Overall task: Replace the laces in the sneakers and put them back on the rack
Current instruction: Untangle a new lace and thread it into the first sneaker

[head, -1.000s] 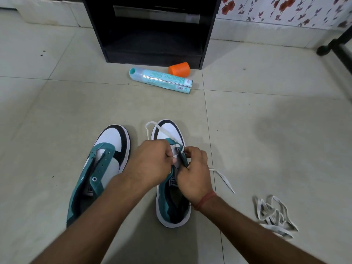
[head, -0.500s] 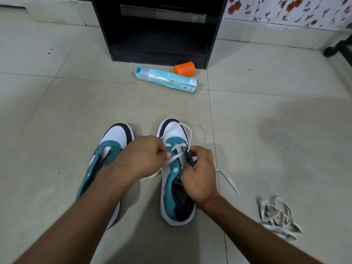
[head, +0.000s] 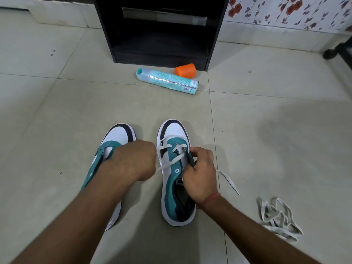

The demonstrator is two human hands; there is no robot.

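While lace (head: pixel 172 161) soft, limp, light: pinch near tip. Right sneaker (head: pixel 176 174) on floor, partly threaded. Left hand (head: pixel 133 161) fisted on lace; right hand (head: pixel 200 174) fingers clamping eyelet flap.

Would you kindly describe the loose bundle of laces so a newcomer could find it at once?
Start at the black rack against the wall, then come down the tiled floor past the right sneaker. To its right lies the tangled pile of white laces, the only lace threaded through no shoe.
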